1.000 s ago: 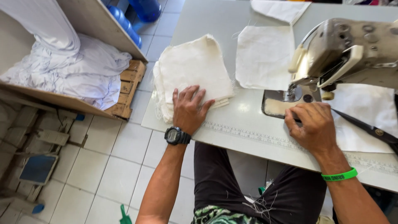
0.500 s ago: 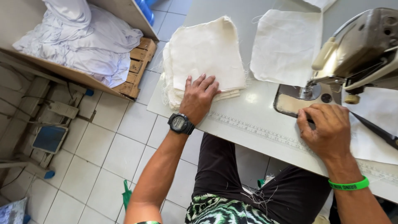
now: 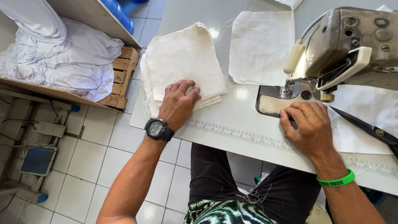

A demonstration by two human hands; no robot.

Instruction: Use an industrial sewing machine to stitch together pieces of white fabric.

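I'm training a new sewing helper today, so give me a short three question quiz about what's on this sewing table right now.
1. True or false: the left hand rests on the stack of cream fabric squares.
2. What lies by the right hand? A) scissors B) iron C) tape roll
3. What does the person wear on the left wrist?

Key: 1 true. 2 A. 3 a black wristwatch.

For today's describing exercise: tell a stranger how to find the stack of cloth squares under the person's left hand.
Start at the sewing machine and move left along the white table. At its left edge lies the stack of cloth squares under the left hand. Unlike the single flat square beside it, it is thick, cream and layered.
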